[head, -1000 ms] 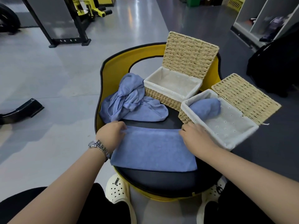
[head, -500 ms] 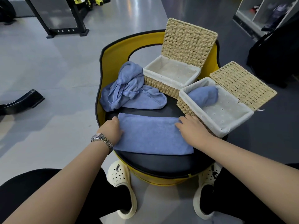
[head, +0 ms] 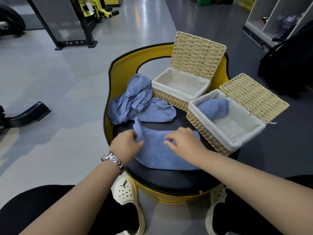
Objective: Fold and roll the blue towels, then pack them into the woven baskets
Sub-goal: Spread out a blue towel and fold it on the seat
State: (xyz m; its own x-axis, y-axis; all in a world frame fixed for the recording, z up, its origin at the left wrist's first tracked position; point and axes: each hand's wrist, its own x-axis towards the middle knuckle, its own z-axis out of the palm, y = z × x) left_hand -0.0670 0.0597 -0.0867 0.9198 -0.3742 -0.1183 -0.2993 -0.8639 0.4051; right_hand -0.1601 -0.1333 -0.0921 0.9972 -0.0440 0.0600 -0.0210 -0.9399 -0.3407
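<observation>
A folded blue towel (head: 162,155) lies on the black seat of a yellow chair (head: 169,182). My left hand (head: 126,144) pinches its left end, and that corner stands lifted. My right hand (head: 183,141) rests on the towel's right part with fingers loosely bent. Behind them a crumpled blue towel (head: 135,102) lies heaped. Two woven baskets with white liners stand open: the far basket (head: 171,97) is empty, the near right basket (head: 201,122) holds one rolled blue towel (head: 213,108).
Both basket lids (head: 196,55) stand tilted back, the right lid (head: 252,97) over the chair's edge. Black frame legs (head: 74,43) and gym gear stand on the grey floor at the left. A shelf unit (head: 271,19) and a dark bag (head: 288,65) are at the right.
My left hand has lifted the towel's left corner and drawn it inward. My right hand slid left from the towel's right end toward its middle. The head camera moved.
</observation>
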